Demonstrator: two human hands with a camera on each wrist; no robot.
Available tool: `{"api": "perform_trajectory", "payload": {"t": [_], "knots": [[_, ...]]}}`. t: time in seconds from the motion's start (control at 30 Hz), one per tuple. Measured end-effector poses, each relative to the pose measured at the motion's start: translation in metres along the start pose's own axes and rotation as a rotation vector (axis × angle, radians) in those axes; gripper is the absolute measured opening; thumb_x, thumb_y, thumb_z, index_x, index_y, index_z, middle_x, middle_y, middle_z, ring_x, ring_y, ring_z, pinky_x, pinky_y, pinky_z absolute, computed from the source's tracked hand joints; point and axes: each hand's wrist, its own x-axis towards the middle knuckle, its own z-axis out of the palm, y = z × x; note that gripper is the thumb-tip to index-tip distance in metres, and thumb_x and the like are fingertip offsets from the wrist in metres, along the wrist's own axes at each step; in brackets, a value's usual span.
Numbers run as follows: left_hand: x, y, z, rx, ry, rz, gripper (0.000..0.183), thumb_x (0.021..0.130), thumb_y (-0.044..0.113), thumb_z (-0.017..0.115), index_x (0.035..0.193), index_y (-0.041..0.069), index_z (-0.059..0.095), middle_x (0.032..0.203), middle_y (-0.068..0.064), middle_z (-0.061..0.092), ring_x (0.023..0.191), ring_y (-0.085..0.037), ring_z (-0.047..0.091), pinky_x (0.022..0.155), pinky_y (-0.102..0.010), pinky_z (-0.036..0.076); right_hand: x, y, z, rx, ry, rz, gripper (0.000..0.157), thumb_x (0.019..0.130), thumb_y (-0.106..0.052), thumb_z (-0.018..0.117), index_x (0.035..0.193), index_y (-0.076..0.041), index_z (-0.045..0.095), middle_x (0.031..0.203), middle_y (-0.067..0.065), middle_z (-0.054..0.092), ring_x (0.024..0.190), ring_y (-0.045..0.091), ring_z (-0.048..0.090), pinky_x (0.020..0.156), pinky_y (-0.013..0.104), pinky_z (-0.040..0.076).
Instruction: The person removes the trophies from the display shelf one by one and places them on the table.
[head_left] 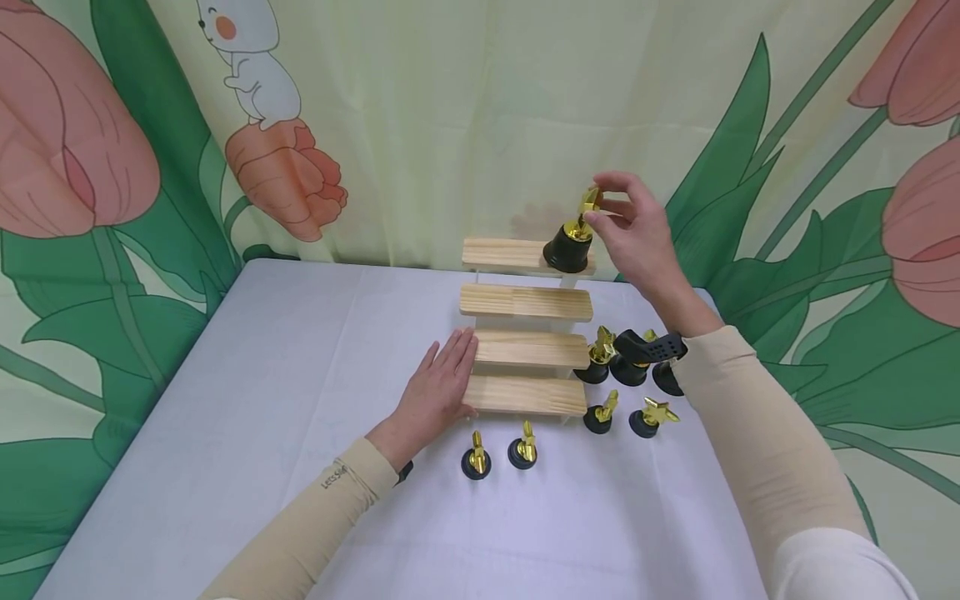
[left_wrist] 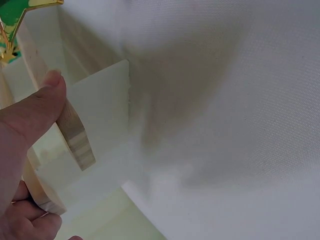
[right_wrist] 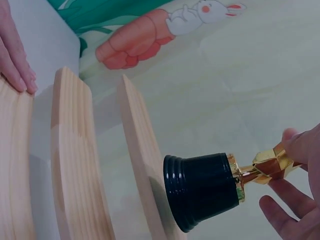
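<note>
A four-step wooden display stand point(head_left: 525, 348) with pale supports stands on the table. My left hand point(head_left: 438, 383) rests against the left ends of its lower steps, fingers straight and together in the head view. In the left wrist view my thumb point(left_wrist: 42, 107) presses on one plank point(left_wrist: 77, 135). My right hand point(head_left: 636, 237) pinches the gold top of a small trophy point(head_left: 567, 250) between thumb and fingers. Its black base point(right_wrist: 202, 190) is at the right end of the top step point(head_left: 502, 252), slightly tilted. Whether it touches the wood, I cannot tell.
Two small trophies, one gold-topped trophy point(head_left: 476, 460) and another trophy point(head_left: 522, 450), stand before the stand. Several more, including a star trophy point(head_left: 651, 417), stand at its right under my right forearm. A printed curtain point(head_left: 420, 133) hangs behind the white-covered table point(head_left: 315, 358).
</note>
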Motion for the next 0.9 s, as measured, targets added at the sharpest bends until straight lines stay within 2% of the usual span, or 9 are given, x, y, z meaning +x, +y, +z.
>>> {"api": "perform_trajectory", "payload": {"t": [0.17,0.57,0.9], "knots": [[0.000,0.000,-0.001,0.008,0.001,0.000,0.115,0.057,0.049,0.077,0.143,0.001,0.016,0.151,-0.011,0.014,0.139,-0.023,0.015,0.111,-0.042,0.020,0.001,0.014,-0.007,-0.014,0.024,-0.002,0.042,0.085,-0.012,0.059,0.124,-0.020,0.047,0.122,0.003,0.048,0.112,0.021,0.054,0.094,0.028,0.045],[0.000,0.001,-0.001,0.000,-0.002,-0.004,0.115,0.057,0.049,0.077,0.143,0.002,0.015,0.151,-0.011,0.013,0.139,-0.023,0.014,0.112,-0.043,0.019,-0.013,0.005,-0.024,-0.019,0.061,0.027,0.041,0.086,-0.012,0.057,0.125,-0.020,0.047,0.122,0.007,0.048,0.112,0.022,0.054,0.093,0.024,0.046],[0.000,0.002,-0.003,-0.007,-0.018,-0.013,0.116,0.057,0.049,0.077,0.143,0.002,0.014,0.151,-0.010,0.012,0.139,-0.022,0.013,0.112,-0.042,0.018,-0.016,0.017,-0.037,-0.031,0.084,0.056,0.041,0.086,-0.014,0.058,0.124,-0.022,0.047,0.121,0.006,0.048,0.113,0.021,0.053,0.092,0.023,0.046]]}}
